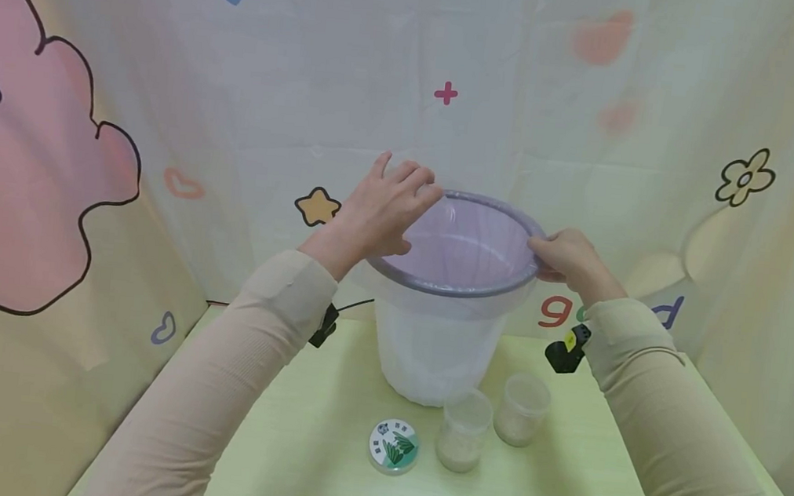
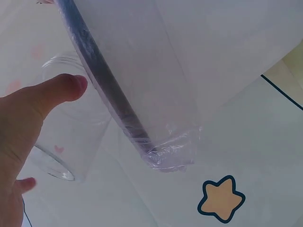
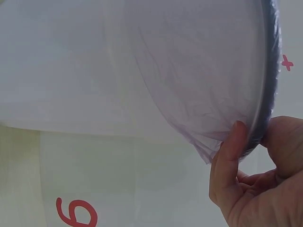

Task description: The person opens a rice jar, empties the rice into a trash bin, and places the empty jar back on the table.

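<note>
A white trash can (image 1: 434, 346) stands on the table, lined with a thin translucent purple bag (image 1: 475, 247) folded over its grey rim (image 1: 450, 290). My right hand (image 1: 569, 257) pinches the rim at the right; in the right wrist view, bag film shows between fingers (image 3: 229, 156) and rim. Over the left side of the opening, my left hand (image 1: 389, 212) holds a clear plastic jar (image 2: 83, 142), seen in the left wrist view beside the thumb and partly behind the rim. Its contents cannot be made out.
Two clear jars (image 1: 463, 435) with pale grains at the bottom stand before the trash can. Left of them lies a round lid (image 1: 394, 445) with a green leaf print. A printed curtain (image 1: 385, 58) hangs behind the table (image 1: 310, 429).
</note>
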Motion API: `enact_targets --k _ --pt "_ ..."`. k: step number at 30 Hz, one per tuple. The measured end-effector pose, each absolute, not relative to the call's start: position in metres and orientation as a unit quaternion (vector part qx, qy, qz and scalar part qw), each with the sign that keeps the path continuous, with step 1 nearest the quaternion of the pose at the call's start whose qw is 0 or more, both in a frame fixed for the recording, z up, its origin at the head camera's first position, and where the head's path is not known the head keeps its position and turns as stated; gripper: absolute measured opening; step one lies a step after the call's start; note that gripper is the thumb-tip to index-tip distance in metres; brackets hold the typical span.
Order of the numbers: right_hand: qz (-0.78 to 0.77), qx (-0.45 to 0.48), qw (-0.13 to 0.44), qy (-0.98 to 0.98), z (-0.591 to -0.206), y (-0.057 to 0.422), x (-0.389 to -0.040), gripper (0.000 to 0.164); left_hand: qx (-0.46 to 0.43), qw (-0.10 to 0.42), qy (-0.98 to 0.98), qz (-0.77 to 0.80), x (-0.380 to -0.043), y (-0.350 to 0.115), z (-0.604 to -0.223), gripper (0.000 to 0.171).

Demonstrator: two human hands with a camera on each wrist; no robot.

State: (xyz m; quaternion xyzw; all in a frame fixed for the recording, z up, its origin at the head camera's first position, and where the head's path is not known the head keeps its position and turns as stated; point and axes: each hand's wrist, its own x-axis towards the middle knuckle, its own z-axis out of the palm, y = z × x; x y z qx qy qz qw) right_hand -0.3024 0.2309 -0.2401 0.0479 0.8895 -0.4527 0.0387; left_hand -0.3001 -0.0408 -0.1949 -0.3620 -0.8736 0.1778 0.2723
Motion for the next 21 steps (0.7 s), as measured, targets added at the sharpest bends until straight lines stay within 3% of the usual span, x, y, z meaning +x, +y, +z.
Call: enact_targets --k 11,21 --pt "-0.443 0.049 0.036 0.894 -0.2414 0.2329 -0.3027 0.046 -0.344 0.23 -0.902 0.122 -0.3018 -0.0383 -0.1955 0.07" --pt "-0.444 0.046 0.035 0.894 -0.242 0.2326 -0.3032 0.047 -0.323 0.236 -0.912 0.097 -0.302 -0.0353 -0.1919 0.09"
